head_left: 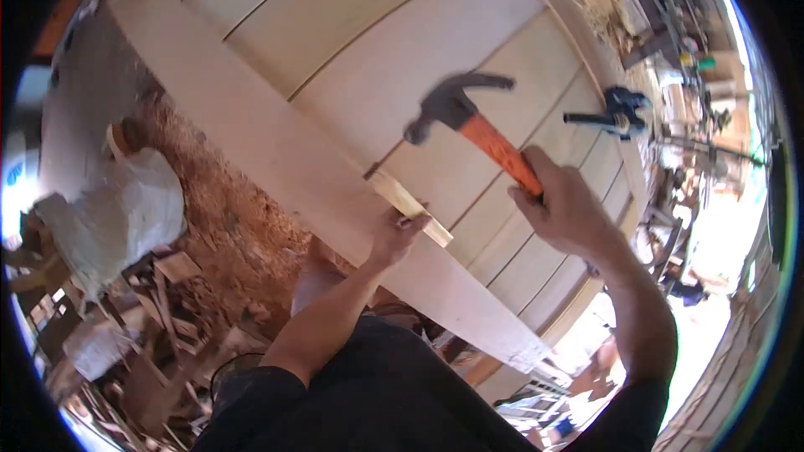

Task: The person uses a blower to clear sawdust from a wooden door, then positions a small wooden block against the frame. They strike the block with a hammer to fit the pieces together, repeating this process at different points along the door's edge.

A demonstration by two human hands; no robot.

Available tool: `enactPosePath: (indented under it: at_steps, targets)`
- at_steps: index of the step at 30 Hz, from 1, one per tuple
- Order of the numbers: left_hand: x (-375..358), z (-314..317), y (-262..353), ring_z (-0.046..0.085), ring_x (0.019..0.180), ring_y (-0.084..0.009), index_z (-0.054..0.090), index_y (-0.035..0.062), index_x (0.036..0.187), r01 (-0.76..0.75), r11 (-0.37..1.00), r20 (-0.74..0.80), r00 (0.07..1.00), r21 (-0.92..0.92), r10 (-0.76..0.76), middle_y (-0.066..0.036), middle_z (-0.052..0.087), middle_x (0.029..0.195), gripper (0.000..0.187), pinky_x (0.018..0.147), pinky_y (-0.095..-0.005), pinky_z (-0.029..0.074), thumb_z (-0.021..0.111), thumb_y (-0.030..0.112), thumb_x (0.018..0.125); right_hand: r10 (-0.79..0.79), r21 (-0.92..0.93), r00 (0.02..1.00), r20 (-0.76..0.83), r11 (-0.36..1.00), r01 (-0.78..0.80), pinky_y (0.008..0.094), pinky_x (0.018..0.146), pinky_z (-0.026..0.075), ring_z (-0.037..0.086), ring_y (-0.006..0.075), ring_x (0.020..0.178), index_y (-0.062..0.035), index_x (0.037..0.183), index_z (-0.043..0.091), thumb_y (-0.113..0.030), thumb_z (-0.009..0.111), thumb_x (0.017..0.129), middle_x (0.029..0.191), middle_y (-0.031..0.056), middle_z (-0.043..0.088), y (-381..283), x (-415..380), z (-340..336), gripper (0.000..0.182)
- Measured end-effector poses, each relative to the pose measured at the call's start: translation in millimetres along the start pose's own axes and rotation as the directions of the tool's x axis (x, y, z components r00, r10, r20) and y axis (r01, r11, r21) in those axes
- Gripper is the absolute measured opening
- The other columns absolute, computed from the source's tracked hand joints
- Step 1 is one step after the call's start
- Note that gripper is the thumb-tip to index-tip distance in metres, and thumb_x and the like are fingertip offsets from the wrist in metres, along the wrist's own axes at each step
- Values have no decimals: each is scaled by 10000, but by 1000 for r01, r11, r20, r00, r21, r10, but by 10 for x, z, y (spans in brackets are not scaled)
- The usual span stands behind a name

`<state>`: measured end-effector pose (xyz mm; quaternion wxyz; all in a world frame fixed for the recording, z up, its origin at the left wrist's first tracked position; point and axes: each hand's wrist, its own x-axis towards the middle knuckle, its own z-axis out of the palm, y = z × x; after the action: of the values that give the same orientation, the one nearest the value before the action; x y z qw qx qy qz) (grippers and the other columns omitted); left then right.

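Observation:
My right hand [568,208] grips the orange handle of a claw hammer [469,117], whose dark head hangs above a large pale wooden panelled door [402,75] lying flat. My left hand [398,233] holds a small wooden block [408,199] against the door's frame rail, just below the hammer head. The block's upper end sits at a groove between the panel boards.
A blue bar clamp [618,115] grips the door's far edge at right. Sawdust and wood scraps [209,226] cover the floor at left, beside a white sack [126,209]. Workshop clutter and tools [687,59] lie at the upper right.

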<state>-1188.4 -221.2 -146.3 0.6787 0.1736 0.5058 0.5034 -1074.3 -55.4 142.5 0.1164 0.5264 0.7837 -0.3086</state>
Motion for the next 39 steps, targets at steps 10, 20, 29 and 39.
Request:
enactPosePath:
  at_steps: [10,20,29,39]
  targets:
    - [-8,-70,-121,692,905,-177,632,-38,1128,43,999,20,999,-18,-42,-120,715,994,372,810,-329,554,731,233,893,99,-621,832,546,715,322,506,721,547,691,390,809,-50,1118,528,-96,558,891,839,215,664,-1419,1454,-18,233]
    - [18,-35,-297,701,881,-210,647,-13,1100,-51,995,-49,997,86,56,-146,717,946,360,797,-357,547,718,271,891,114,-646,828,549,686,334,493,685,534,670,415,787,-36,1056,535,-76,602,865,822,230,664,-1312,1522,209,205]
    - [83,-172,-131,625,1024,-172,539,29,1222,39,998,12,999,46,-39,-72,640,1141,381,836,-316,529,706,187,918,127,-104,992,-10,986,-127,490,587,451,604,469,695,-19,1009,471,-127,623,867,658,230,578,-433,355,-143,235]
    - [322,-1409,1150,638,972,-186,568,63,1249,-10,1000,-161,987,10,12,-63,644,1095,389,817,-313,551,693,233,922,818,888,572,67,212,-407,287,380,429,508,127,421,-60,872,481,-79,675,832,595,9,477,1973,-2746,2719,199]
